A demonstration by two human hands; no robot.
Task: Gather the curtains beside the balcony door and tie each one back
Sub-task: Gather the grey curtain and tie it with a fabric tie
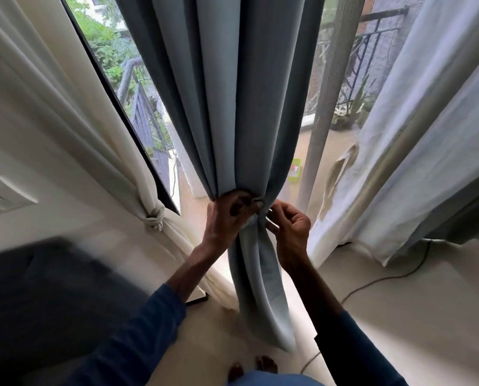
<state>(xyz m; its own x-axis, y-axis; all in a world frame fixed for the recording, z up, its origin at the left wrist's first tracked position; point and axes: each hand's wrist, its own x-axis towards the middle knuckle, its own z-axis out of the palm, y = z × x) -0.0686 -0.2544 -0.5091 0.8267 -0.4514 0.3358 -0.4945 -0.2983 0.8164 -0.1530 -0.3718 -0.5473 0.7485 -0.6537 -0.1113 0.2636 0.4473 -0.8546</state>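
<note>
A grey-blue curtain [232, 107] hangs in front of the balcony door, gathered into a narrow bunch at waist height. My left hand [227, 218] grips the bunch from the left, fingers curled round the folds. Just to the right, my right hand [291, 224] pinches something thin at the gathered point; I cannot make out whether it is a tie or a fold of cloth. Below my hands the curtain's tail [263, 296] hangs to the floor. At the left, a cream curtain [74, 121] is knotted back with its tie [155, 217].
A white sheer curtain [416, 140] hangs loose at the right, torn near its edge. A thin cable [377, 280] runs over the pale floor. A dark piece of furniture [46, 296] fills the lower left. A wall switch [4, 196] sits at the left. My bare feet [252, 366] show at the bottom.
</note>
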